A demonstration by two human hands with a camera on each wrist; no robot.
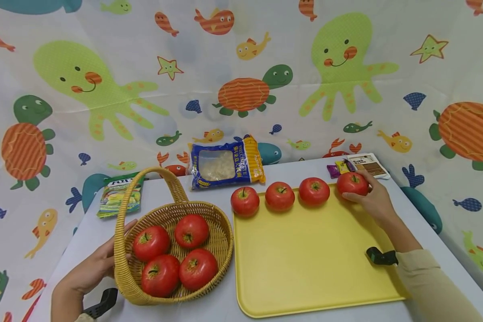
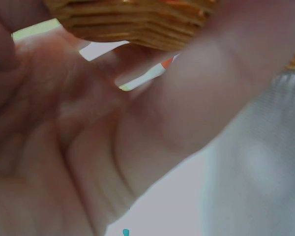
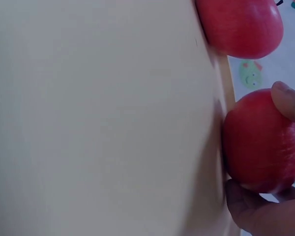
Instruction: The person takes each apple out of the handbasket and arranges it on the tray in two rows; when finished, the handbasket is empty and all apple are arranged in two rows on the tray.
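Observation:
At the tray's back right corner, my right hand (image 1: 374, 197) holds a red apple (image 1: 352, 184) between thumb and fingers. The right wrist view shows this apple (image 3: 263, 142) at the tray's edge, fingers on opposite sides of it. Three more apples (image 1: 279, 196) stand in a row along the back edge of the yellow tray (image 1: 306, 264). My left hand (image 1: 94, 264) grips the left side of a wicker basket (image 1: 219, 223), partly hidden behind its tall handle. Several red apples (image 1: 161, 275) lie inside the basket. In the left wrist view the basket's woven side (image 2: 132, 22) lies against the hand.
Behind the basket lies a blue and yellow food bag (image 1: 225, 163) with a clear window. A green packet (image 1: 122, 197) is at the back left. Small wrapped sweets (image 1: 338, 168) and a brown-and-white packet (image 1: 368, 165) lie beyond the right hand. A patterned curtain (image 1: 177, 40) hangs behind the table.

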